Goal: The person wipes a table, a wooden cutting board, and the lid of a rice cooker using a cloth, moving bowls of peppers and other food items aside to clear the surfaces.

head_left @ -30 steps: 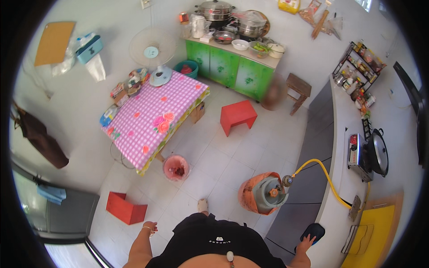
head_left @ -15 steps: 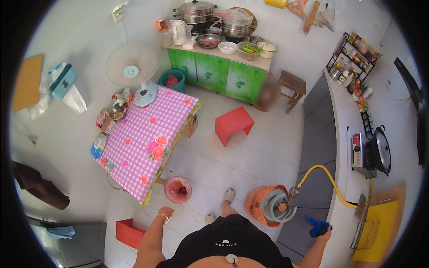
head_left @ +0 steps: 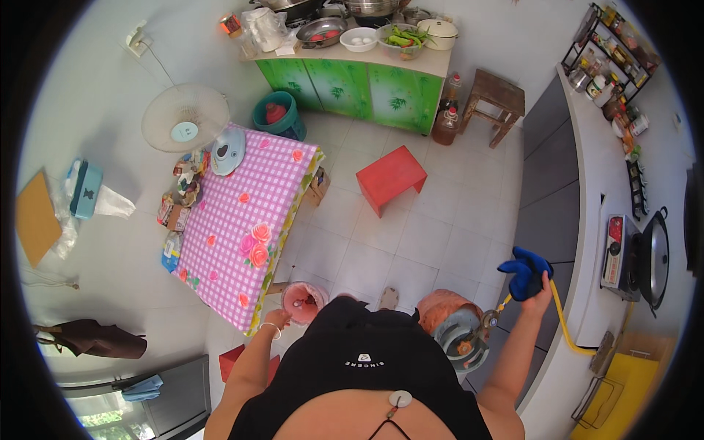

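Observation:
My right hand point(head_left: 539, 295) is closed on a blue glove point(head_left: 528, 273), raised beside the grey cabinet fronts. The glove has a darker part near my fingers and hangs in front of the yellow gas hose point(head_left: 560, 319). Below it stands a gas cylinder point(head_left: 460, 336) with an orange, worn body and a grey collar. My left hand point(head_left: 277, 320), with a white bracelet at the wrist, hangs with loosely bent fingers and nothing visible in them. It is beside a pink bin point(head_left: 318, 295) and the corner of the checked tablecloth.
A table with a pink checked cloth point(head_left: 227, 209) stands at left. Ahead are a red stool point(head_left: 392, 176), a wooden stool point(head_left: 493, 103) and a green cabinet point(head_left: 345, 86). The right counter holds a gas stove point(head_left: 616, 249) and a lidded wok point(head_left: 653, 260). Another red stool point(head_left: 231, 361) is behind my left arm.
I have moved forward, nearer the green cabinet. My right hand has lifted the blue glove higher and farther ahead. My left hand has come close to the pink bin.

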### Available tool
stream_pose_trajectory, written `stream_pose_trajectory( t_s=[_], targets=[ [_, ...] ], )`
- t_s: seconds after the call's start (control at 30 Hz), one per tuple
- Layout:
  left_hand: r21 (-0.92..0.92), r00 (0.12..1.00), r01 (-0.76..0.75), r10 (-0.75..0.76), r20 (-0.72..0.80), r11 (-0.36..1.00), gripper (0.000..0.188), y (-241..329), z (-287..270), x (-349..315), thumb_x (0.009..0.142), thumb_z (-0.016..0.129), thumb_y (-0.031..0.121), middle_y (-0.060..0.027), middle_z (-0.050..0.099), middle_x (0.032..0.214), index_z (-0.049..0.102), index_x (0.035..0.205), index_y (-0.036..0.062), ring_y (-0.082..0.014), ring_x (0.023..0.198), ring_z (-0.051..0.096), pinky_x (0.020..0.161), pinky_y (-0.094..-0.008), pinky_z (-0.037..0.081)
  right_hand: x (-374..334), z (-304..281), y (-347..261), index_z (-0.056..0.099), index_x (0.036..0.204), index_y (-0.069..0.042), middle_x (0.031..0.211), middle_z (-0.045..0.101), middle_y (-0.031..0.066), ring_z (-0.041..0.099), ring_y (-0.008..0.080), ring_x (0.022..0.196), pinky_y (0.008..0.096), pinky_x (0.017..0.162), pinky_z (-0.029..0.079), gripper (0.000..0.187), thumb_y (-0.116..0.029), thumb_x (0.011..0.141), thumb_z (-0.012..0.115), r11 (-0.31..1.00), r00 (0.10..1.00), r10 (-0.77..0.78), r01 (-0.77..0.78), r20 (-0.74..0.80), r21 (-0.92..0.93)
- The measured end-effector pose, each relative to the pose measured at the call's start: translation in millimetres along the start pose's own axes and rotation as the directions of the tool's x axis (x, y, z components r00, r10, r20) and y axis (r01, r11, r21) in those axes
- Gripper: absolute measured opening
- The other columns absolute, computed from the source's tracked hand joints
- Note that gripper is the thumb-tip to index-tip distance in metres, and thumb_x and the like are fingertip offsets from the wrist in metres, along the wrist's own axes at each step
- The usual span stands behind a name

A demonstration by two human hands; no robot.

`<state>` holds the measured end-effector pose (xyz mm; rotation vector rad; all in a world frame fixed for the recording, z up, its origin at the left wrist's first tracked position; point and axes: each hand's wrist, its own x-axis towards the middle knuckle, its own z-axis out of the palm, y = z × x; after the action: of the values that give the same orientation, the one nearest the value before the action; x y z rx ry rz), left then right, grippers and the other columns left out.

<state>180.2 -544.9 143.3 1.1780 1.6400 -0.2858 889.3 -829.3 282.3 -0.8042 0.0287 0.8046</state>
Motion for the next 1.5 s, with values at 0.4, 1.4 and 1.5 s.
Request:
stream_pose_trajectory(
  t_s=[0.4, 1.4, 1.5],
  targets=[
    [0.683, 0.824, -0.565, 0.353, 0.443, 0.463, 0.029, 62.2, -93.6, 163.2, 0.084, 0.063, 0.031, -0.0124, 0.069, 0.086, 0.067, 0.101, 0.0081, -0.0265, 0.078, 0.068, 0.064, -0.0382, 0.052, 134.1, 108.9, 71.2, 0.053, 0.124, 0.004, 0.123, 0.06, 0.0159, 0.058, 0.0303, 0.112, 0.0404, 0.098, 0.046, 0.038, -0.021, 0.095, 0.054, 0.998, 0.924, -0.062, 0.063, -0.377, -0.009],
    [0.533, 0.921, -0.36, 0.383, 0.072, 0.766, 0.052, 606.7, 127.9, 496.0, 0.087, 0.056, 0.047, -0.0203, 0.063, 0.115, 0.062, 0.112, 0.0017, -0.0349, 0.109, 0.059, 0.093, -0.0429, 0.046, 431.9, 65.7, 107.8, 0.046, 0.134, 0.003, 0.132, 0.055, 0.0157, 0.055, 0.0315, 0.118, 0.0422, 0.105, 0.04, 0.056, -0.037, 0.095, 0.053, 0.686, 0.626, 0.438, -0.696, -0.645, -0.21],
    [0.479, 0.966, -0.229, 0.259, 0.005, 0.847, 0.056, 629.3, 154.1, 555.9, 0.087, 0.056, 0.051, -0.0206, 0.062, 0.117, 0.06, 0.115, 0.0024, -0.0351, 0.11, 0.058, 0.094, -0.0438, 0.046, 397.3, 47.1, 104.5, 0.045, 0.135, 0.001, 0.134, 0.054, 0.0153, 0.051, 0.0328, 0.122, 0.0447, 0.105, 0.038, 0.06, -0.042, 0.094, 0.052, 0.662, 0.594, 0.44, -0.721, -0.673, -0.204]
  ],
)
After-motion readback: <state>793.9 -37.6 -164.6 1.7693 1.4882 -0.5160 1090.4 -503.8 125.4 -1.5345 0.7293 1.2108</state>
